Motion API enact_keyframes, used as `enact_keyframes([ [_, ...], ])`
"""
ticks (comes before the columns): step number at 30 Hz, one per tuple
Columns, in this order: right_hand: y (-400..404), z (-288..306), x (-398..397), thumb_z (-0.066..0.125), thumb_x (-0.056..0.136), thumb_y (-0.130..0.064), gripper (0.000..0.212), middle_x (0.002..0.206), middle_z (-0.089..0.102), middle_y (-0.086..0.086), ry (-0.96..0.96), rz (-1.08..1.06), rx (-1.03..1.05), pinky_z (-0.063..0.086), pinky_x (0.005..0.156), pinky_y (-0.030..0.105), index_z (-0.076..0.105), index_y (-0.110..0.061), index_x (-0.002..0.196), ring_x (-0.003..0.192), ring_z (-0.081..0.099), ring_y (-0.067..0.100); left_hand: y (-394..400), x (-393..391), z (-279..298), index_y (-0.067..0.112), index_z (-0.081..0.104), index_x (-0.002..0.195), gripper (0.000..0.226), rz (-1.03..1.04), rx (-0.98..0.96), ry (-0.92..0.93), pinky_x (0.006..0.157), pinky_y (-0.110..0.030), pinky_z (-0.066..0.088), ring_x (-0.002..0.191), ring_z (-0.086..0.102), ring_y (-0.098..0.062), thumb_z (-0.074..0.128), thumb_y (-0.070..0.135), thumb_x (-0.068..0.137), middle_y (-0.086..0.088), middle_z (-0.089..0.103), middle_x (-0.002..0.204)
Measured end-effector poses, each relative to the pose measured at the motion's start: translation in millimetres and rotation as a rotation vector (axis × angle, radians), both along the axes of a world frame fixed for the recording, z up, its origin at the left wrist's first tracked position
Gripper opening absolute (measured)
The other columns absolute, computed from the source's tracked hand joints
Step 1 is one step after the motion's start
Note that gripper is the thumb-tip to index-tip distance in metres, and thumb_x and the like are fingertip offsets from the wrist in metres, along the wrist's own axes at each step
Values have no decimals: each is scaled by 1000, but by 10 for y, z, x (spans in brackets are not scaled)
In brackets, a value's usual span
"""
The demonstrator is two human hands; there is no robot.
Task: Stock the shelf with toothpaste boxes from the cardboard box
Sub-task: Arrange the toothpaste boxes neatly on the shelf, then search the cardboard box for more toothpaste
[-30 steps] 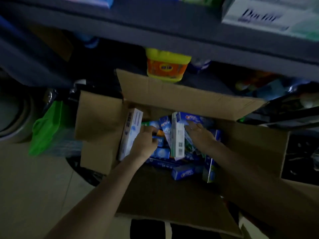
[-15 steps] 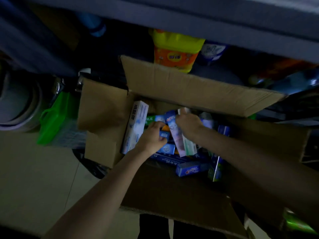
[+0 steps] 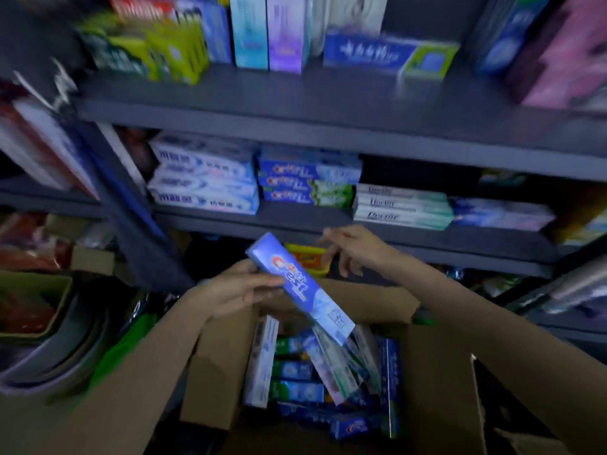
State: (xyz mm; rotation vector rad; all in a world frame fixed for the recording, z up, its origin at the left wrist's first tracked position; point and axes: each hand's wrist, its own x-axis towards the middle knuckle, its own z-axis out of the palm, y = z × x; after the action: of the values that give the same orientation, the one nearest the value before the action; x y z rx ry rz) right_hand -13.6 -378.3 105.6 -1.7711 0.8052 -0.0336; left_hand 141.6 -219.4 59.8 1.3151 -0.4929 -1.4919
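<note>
My left hand (image 3: 239,287) grips a blue toothpaste box (image 3: 300,287) near its upper end, lifted above the open cardboard box (image 3: 437,382) and tilted down to the right. My right hand (image 3: 348,247) hovers just right of it with fingers spread, holding nothing, in front of the grey shelf (image 3: 295,221). Several more toothpaste boxes (image 3: 295,372) lie jumbled inside the cardboard box. On the shelf stand stacks of white-blue boxes (image 3: 203,182), blue-green boxes (image 3: 308,182) and white boxes (image 3: 400,205).
An upper shelf (image 3: 295,103) carries upright boxes. A yellow-orange package (image 3: 305,257) sits under the lower shelf behind the cardboard box. A green bag (image 3: 121,349) and round basins (image 3: 49,356) lie on the floor at left. A dark upright post (image 3: 131,224) stands left.
Both hands have come up out of the cardboard box. My left hand now holds a blue toothpaste box in the air, and the view has swung up to the shelves.
</note>
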Motion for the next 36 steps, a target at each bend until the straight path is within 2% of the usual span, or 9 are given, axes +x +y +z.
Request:
enact_keyframes([
  [3,12,188,-168,39,98,-41,41,92,68,20,68,56,80,25,31,16,61,-7,107,34,43,8,0,129,290,2,56,117,51,94,-97,103,70,-21,57,83,68,-11,62,7,67,-7,69,106],
  [8,52,451,-288,52,90,-45,37,52,47,-6,185,225,66,24,41,20,63,-10,100,40,34,6,10,187,537,7,56,121,85,150,-253,235,66,-18,55,91,67,-10,92,19,45,-8,64,120],
  [12,-12,427,-327,68,85,-23,37,73,61,3,203,244,131,33,40,17,57,-3,114,47,48,7,-42,161,489,9,58,116,71,242,-284,325,67,-17,55,97,66,-10,89,22,54,-8,64,118],
  [15,-103,254,-288,68,84,-15,30,77,65,7,175,66,4,48,49,16,53,-8,109,50,61,7,-182,166,320,6,60,102,17,542,-208,323,68,-19,55,87,68,-11,62,7,85,-11,63,104],
  [20,-352,8,-29,62,90,-20,36,89,66,15,316,-27,-432,47,61,25,49,-3,119,55,60,12,-408,144,181,13,27,144,62,630,-106,129,104,-32,37,128,43,-27,47,-9,90,-12,36,145],
  [23,-486,-91,211,61,90,-23,45,113,62,19,444,-7,-484,46,72,31,47,-3,127,89,65,28,-563,48,152,9,25,145,61,584,-73,18,106,-31,34,132,39,-27,43,-12,90,-10,29,149],
  [26,-590,-142,372,59,91,-21,41,110,63,20,474,-2,-487,48,67,30,49,0,124,81,65,28,-677,40,75,8,24,145,60,559,-67,-12,107,-31,32,134,36,-25,40,-12,92,-7,25,152],
  [31,-786,-257,486,62,89,-18,45,122,57,20,492,-23,-518,50,89,37,48,-1,127,99,63,33,-831,122,-30,12,24,145,61,572,-42,-5,107,-29,34,134,36,-23,41,-12,92,-4,26,152],
  [36,-701,-450,417,52,88,3,37,124,47,18,205,-337,-577,39,78,24,48,1,125,106,53,32,-949,121,-114,12,26,145,58,543,-44,8,107,-31,34,133,37,-22,40,-9,93,-4,28,151],
])
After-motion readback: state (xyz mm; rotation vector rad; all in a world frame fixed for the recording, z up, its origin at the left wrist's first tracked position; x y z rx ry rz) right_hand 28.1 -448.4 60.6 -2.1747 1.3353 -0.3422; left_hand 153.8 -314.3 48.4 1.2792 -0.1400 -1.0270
